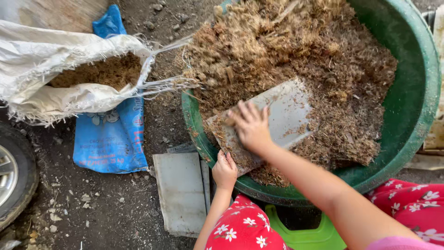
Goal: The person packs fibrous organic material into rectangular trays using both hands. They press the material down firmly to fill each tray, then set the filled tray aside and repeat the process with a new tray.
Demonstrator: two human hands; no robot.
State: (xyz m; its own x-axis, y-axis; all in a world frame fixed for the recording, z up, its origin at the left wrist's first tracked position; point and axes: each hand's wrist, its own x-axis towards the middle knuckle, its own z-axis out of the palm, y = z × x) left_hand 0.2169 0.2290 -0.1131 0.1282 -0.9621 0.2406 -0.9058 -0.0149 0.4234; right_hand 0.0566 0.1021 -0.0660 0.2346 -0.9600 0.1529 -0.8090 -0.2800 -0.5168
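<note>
— Head view first: where do we have the flat grey rectangular board relative to our hands?

— It lies tilted in the big round green plastic tub, on the heap of dry brown fibrous chaff. Its long axis runs from the tub's near-left rim up toward the middle of the heap. Our left hand is at the board's low near corner, right at the rim, fingers curled closed around the edge. Our right hand rests on the board's face a little higher up, fingers spread flat, pressing rather than gripping anything.

— So which hand is nearer the far end?

— The right one, though most of the board's length lies beyond it, up and to the right. The left hand has only the near corner.

— And around the tub?

— On the dirt ground to the left we see an open white woven sack holding more brown material, lying over a blue printed plastic bag. A second flat grey slab lies on the ground just beside the tub's near-left rim, and a tyre shows at the left edge. Below us, a bright green stool.
</note>
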